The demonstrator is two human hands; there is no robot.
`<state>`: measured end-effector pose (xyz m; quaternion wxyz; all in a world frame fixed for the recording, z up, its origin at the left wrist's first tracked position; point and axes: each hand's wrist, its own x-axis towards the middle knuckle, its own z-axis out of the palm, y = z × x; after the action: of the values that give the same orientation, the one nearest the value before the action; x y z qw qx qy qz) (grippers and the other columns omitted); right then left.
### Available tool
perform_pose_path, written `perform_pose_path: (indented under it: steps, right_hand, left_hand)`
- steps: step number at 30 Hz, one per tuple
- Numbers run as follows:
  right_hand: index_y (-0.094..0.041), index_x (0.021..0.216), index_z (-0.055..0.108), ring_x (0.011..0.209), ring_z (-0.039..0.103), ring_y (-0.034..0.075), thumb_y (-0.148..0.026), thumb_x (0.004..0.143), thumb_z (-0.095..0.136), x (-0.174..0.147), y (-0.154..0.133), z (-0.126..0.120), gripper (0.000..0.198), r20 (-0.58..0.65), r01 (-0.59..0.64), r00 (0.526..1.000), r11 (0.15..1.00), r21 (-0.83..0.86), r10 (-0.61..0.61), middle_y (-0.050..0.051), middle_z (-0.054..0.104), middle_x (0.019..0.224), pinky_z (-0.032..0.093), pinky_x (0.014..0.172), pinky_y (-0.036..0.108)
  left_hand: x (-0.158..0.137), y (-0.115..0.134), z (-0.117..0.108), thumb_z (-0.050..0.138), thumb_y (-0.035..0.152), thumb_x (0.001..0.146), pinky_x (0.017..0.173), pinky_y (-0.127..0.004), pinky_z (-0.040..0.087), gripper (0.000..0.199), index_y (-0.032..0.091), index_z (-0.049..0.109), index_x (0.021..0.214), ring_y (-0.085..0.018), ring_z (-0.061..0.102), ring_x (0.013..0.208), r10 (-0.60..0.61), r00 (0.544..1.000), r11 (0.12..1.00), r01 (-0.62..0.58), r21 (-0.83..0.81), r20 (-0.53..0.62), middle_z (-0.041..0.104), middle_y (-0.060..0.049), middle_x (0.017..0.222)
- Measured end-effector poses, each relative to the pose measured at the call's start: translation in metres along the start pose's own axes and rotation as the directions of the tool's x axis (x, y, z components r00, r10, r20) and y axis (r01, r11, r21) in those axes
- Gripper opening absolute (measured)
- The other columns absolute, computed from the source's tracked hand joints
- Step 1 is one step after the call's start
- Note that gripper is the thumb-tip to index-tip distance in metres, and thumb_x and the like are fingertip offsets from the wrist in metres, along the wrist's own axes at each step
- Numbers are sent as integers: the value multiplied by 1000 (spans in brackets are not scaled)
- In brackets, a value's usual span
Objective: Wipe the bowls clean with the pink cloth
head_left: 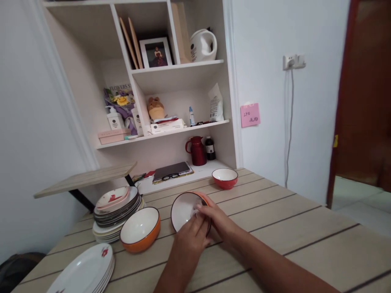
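A bowl (pixel 182 209) with a white inside, a dark rim and an orange outside is tilted toward me above the table. My right hand (pixel 217 217) grips it at the right side, thumb over the rim; the fingers behind it are partly hidden. My left hand (pixel 191 236) reaches over the near rim, fingers bent together inside the bowl. A small white piece, like a tissue (pixel 195 210), shows at its fingertips. Left of the hands stands a second orange bowl (pixel 142 240), upright. Farther back sits a red bowl (pixel 227 184), also upright.
Stacked plates and dishes (pixel 116 215) stand at the left beside a low wooden riser (pixel 88 177). Oval white plates (pixel 87 270) are piled at the front left. Behind the slatted table (pixel 293 228), a shelf unit holds a red jug (pixel 198 151) and a laptop (pixel 171 171).
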<state>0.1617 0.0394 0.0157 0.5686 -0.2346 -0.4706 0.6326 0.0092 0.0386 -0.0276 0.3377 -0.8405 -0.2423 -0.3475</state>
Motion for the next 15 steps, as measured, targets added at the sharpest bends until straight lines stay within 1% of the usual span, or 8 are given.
perform_pose_path:
  steps: [2,4,5,7,9,11,13,15]
  right_hand:
    - [-27,123,66,87,64,25,-42,76,76,0,-13,-6,50,-5,-27,1000,998,-57,27,3,73,94,48,83,39]
    - [-25,121,68,92,65,25,-41,76,76,-1,-27,-15,48,-6,-44,999,990,-132,43,3,74,98,48,84,37]
    - [-26,122,68,97,65,25,-42,78,75,-3,-33,-20,47,-5,-70,998,983,-172,70,3,75,102,47,84,36]
    - [-28,123,68,103,65,27,-43,79,74,-5,-41,-28,46,15,-133,990,959,-250,141,3,75,108,47,81,35]
    - [-30,127,66,105,65,28,-45,82,73,-7,-43,-33,48,18,-190,979,941,-278,203,3,76,110,47,79,36]
    - [-32,133,61,106,66,28,-46,80,76,-8,-41,-34,56,28,-206,975,949,-238,219,4,76,111,48,82,37]
    - [-32,140,55,108,66,28,-44,76,82,-8,-35,-34,71,53,-194,977,968,-158,205,5,75,116,48,88,39]
    - [-32,146,48,109,67,28,-40,71,87,-7,-30,-35,85,92,-187,977,979,-84,195,6,74,119,47,94,41]
  left_hand:
    - [1,-1,0,50,22,103,84,-36,65,29,12,62,127,-26,73,107,67,997,998,-67,17,34,74,-12,125]
    - [3,0,-3,57,19,99,83,-38,64,23,17,66,120,-25,74,102,79,995,996,-82,34,68,76,-8,121]
    - [3,1,-6,60,18,97,86,-40,63,22,17,67,118,-26,73,102,75,994,996,-79,45,82,76,-8,120]
    - [5,5,-12,64,16,94,91,-44,61,22,16,68,115,-27,72,102,63,994,994,-71,89,89,75,-10,121]
    - [5,8,-16,65,17,93,88,-44,60,21,15,69,113,-27,72,101,78,993,986,-89,143,84,74,-13,123]
    - [4,11,-19,65,22,95,83,-41,60,19,14,69,111,-27,72,98,81,993,979,-96,178,85,74,-14,123]
    - [2,13,-19,67,31,96,82,-40,58,22,14,70,109,-26,71,97,72,993,981,-87,175,94,74,-15,123]
    - [2,13,-19,67,31,96,82,-40,57,21,14,70,108,-26,70,99,61,993,983,-78,165,103,73,-14,124]
